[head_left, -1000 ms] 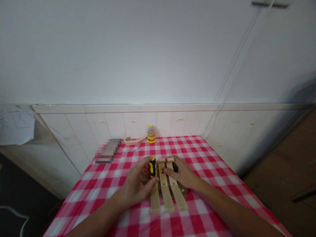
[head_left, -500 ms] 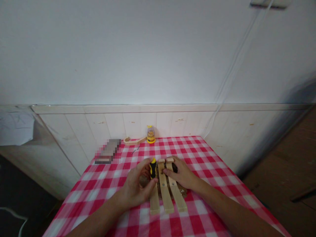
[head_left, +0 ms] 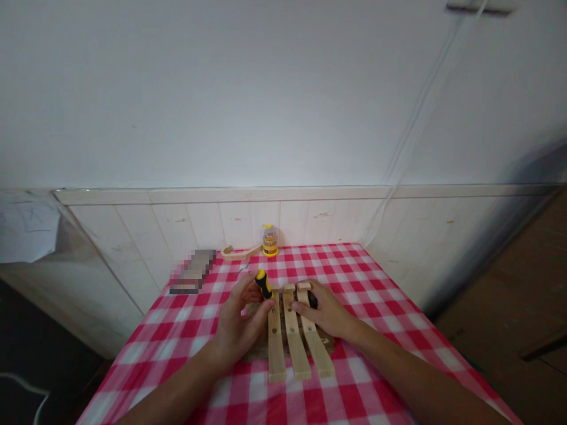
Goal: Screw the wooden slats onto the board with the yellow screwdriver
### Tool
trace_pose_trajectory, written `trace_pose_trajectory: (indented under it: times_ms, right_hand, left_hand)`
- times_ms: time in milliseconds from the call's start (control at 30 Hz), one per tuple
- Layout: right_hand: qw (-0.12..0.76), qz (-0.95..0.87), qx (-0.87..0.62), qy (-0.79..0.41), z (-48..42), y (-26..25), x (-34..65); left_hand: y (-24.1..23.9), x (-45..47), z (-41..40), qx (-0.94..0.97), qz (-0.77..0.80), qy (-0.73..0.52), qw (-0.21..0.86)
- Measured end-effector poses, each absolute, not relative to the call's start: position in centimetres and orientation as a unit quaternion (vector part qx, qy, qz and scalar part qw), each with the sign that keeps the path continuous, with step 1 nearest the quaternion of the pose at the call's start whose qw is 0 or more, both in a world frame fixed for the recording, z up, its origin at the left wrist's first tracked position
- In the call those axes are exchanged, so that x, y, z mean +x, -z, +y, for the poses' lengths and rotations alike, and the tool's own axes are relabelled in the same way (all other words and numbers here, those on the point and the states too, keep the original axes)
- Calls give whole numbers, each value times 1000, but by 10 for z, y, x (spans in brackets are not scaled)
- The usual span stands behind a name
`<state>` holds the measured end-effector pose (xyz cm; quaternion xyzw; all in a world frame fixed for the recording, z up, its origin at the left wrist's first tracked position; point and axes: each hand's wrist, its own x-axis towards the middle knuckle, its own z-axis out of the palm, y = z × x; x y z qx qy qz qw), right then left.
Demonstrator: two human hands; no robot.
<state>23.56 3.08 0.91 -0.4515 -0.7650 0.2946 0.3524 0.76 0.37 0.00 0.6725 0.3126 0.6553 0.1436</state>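
My left hand (head_left: 241, 321) is closed around a black-and-yellow screwdriver (head_left: 264, 284), which leans with its yellow cap up and to the left. Its lower end is by the upper part of the left wooden slat (head_left: 277, 351); I cannot see the tip. Beside that slat lie a middle slat (head_left: 299, 354) and a right slat (head_left: 319, 354), all three with screw heads showing, on a brown base (head_left: 261, 348). My right hand (head_left: 325, 310) grips the far part of the right slat, its thumb reaching to the middle one. Its fingers are partly hidden behind the wood.
A red-and-white checked cloth (head_left: 186, 348) covers the table. At the back stand a yellow-capped clear container (head_left: 270, 242) and a curved wooden piece (head_left: 241, 254). A small dark thin item (head_left: 243, 269) lies before them. Back left is a pixelated flat object (head_left: 195, 271).
The screwdriver has tilted from upright to leaning left and risen off the left slat with my left hand, uncovering that slat's screws. My right hand keeps its place.
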Motion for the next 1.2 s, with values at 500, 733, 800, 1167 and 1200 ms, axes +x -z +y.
trace_pose_trajectory:
  times_ms: [500, 733, 800, 1167, 1200]
  right_hand:
    - [347, -777, -446, -277, 31, -9, 236]
    - [350, -771, -447, -286, 31, -8, 236]
    - [348, -772, -447, -287, 31, -8, 236]
    - [345, -779, -446, -275, 31, -9, 236]
    - [344, -778, -447, -276, 31, -9, 236]
  left_hand:
    - [4, 7, 7, 698, 355, -610, 121]
    - [7, 5, 10, 718, 338, -601, 97]
    - [8, 5, 12, 719, 336, -601, 92]
    - [12, 1, 10, 739, 316, -584, 113]
    - [12, 1, 10, 741, 314, -582, 116]
